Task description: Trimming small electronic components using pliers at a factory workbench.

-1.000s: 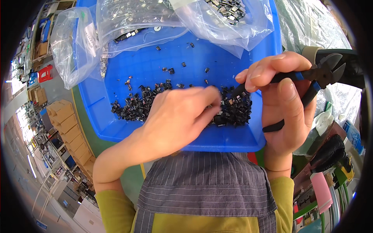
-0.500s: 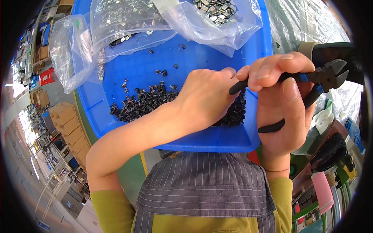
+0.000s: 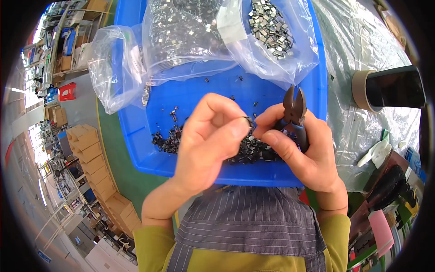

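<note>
My left hand (image 3: 199, 149) is closed in a pinch on a small dark piece (image 3: 248, 121). My right hand (image 3: 319, 154) is wrapped round a pair of diagonal cutters (image 3: 295, 109), whose jaws stand apart and point away from me. The tips of its thumb and forefinger come close to the dark piece; whether they touch it I cannot tell. Both hands are over a blue plastic tray (image 3: 163, 97). Below them lies a pile of small black pieces (image 3: 253, 152), partly hidden by my hands.
Clear plastic bags of small metallic pieces (image 3: 271, 31) lie at the tray's far side, with an emptier clear bag (image 3: 111, 68) over its left rim. A tape roll (image 3: 361, 90) and a white glove (image 3: 378, 152) are to the right. Cardboard boxes (image 3: 93, 158) stand on the left.
My left hand has come up from the pile and now pinches a small dark piece. My right hand has turned the cutters from pointing right to pointing away. The view has shifted slightly.
</note>
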The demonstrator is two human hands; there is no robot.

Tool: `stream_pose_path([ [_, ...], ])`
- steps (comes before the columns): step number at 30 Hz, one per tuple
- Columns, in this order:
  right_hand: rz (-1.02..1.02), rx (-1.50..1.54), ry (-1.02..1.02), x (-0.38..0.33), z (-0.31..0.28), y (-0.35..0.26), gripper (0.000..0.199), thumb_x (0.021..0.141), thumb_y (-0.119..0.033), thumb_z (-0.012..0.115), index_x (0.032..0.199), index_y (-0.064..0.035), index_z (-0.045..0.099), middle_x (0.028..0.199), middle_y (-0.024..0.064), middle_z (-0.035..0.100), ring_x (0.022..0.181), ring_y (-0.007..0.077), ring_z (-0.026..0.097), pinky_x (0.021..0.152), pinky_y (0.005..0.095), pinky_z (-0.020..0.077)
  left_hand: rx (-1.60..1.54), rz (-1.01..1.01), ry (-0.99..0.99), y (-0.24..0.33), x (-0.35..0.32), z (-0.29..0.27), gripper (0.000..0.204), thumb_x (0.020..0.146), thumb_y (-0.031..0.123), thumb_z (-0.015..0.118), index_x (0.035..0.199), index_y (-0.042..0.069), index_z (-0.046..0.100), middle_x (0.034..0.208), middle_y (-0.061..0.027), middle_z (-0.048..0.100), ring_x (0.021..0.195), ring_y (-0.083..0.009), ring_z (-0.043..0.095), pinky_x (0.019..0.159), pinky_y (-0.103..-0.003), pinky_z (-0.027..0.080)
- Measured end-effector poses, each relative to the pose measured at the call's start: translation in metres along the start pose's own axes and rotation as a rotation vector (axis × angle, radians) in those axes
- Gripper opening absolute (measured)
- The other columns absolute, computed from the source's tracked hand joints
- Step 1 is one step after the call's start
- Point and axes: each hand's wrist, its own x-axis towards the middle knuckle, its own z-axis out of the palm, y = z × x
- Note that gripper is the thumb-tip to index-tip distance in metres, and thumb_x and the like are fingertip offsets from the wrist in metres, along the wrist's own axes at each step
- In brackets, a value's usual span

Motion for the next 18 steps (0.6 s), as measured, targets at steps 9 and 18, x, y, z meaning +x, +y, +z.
stream_pose_path([
  [9, -0.001, 0.011, -0.001, 0.001, 0.001, -0.002, 0.013, 0.083, -0.006, 0.062, 0.093, -0.0007, 0.055, 0.068, 0.0086, 0.059, 0.060, 0.0131, 0.057, 0.055, 0.0274, 0.0449, -0.012, 0.140, -0.022, -0.015, -0.004, 0.005, 0.011, 0.090, 0.004, 0.054, 0.099, 0.003, 0.048, 0.085, -0.0014, 0.055, 0.070, -0.0033, 0.047, 0.060, -0.020, 0.038],
  [18, 0.057, 0.021, -0.178, 0.004, -0.003, 0.002, 0.011, 0.082, -0.008, 0.061, 0.088, -0.0016, 0.054, 0.059, 0.0097, 0.052, 0.051, 0.0147, 0.049, 0.050, 0.0299, 0.0390, 0.575, 0.187, -0.125, 0.009, -0.006, -0.007, 0.007, 0.089, 0.004, 0.054, 0.093, 0.001, 0.049, 0.075, 0.0000, 0.056, 0.064, -0.0018, 0.047, 0.055, -0.018, 0.035],
])
